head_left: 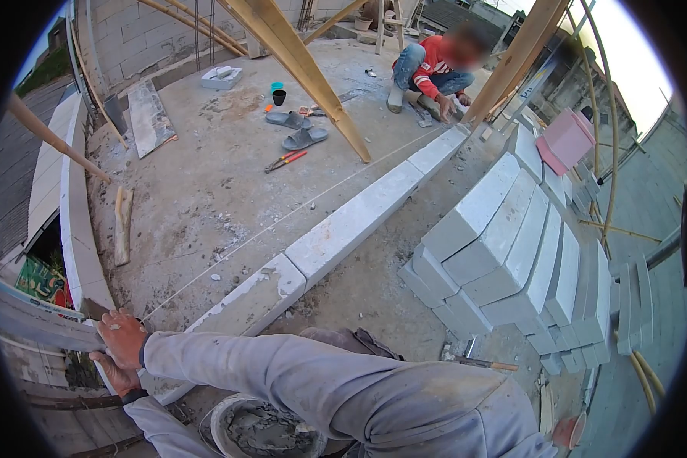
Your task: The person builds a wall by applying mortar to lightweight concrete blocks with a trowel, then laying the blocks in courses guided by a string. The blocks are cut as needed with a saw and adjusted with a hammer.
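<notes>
My right hand (122, 336) is at the far left, fingers curled in beside a grey beam end (49, 320). A thin white string (282, 219) runs taut from this hand along the block row to the far end. Just below, my left hand (116, 374) is closed close to the right one, and what its fingers hold is hidden. Under my arms lies the near end of a row of white lightweight blocks (359, 229), set end to end on the floor. A bucket of grey mortar (271, 431) stands below my right forearm.
Another person (443, 69) in red squats at the row's far end. Stacked white blocks (511, 244) stand right, with a pink container (565, 141) on top. A slanting timber (298, 69) crosses the floor. Pliers (286, 161), sandals (305, 138) and a hammer (477, 360) lie about.
</notes>
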Motion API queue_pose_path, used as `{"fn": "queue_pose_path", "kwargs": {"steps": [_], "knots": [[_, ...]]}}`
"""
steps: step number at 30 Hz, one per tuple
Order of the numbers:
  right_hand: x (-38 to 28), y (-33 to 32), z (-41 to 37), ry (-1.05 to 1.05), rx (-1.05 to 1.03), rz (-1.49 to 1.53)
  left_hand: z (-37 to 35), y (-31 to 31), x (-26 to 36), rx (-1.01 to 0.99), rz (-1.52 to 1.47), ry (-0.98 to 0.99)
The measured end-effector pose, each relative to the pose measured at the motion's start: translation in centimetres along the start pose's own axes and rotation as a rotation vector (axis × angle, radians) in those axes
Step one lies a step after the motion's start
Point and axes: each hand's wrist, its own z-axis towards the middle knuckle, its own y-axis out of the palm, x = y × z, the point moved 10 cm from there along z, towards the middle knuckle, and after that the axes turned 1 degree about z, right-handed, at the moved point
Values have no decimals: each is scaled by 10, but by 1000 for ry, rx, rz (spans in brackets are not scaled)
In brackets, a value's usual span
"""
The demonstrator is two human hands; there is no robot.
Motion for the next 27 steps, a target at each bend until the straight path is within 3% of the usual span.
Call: {"fn": "queue_pose_path", "kwargs": {"steps": [4,7,9,14,15,20,25,27], "knots": [[-3,-9,-5,7,4,5,-1,0,0,5,15,0],[-1,-11,-13,45,-140,99,-3,-1,1,38,19,-13],[-17,-31,-22,-144,19,-83,-7,8,3,-1,48,13],[-19,-86,-45,-325,83,-166,-16,3,26,156,384,202],[-12,-95,-50,-315,78,-170,-21,0,34,247,517,238],[33,-164,-83,-163,-21,-235,-25,-6,44,305,749,263],[92,-273,-151,61,143,-412,-25,-5,46,323,865,216],[104,-327,-187,126,223,-532,-23,-3,48,322,881,284]]}}
